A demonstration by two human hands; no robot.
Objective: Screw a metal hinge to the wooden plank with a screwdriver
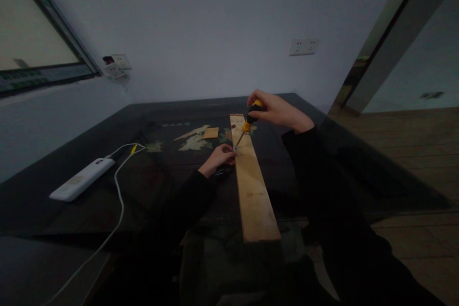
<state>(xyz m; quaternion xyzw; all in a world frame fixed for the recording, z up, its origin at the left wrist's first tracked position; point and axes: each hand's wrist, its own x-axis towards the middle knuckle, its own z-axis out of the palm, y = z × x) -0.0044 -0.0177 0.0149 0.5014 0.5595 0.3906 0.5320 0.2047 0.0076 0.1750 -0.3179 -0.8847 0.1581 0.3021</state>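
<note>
screwdriver tip at a pale plank's edge

a long, flat plank (254, 191) of pale, rough-grained wood lies lengthwise on the glossy dark table (340, 153), its near end over the table's near edge. the right hand (278, 111) is clenched around the rounded yellow-and-black handle of a screwdriver (247, 124), whose thin metal shaft slants down to the plank's left edge. the left hand (218, 158) is curled with its fingertips there; whether it pinches anything is too small to tell. a small square wood block (211, 133) lies near the far edge, and a smooth white power bank (83, 179) with its cable (120, 201) near the left edge.

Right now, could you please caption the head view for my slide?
Right hand holds a screwdriver on a wooden plank; left hand rests by its tip.
</note>
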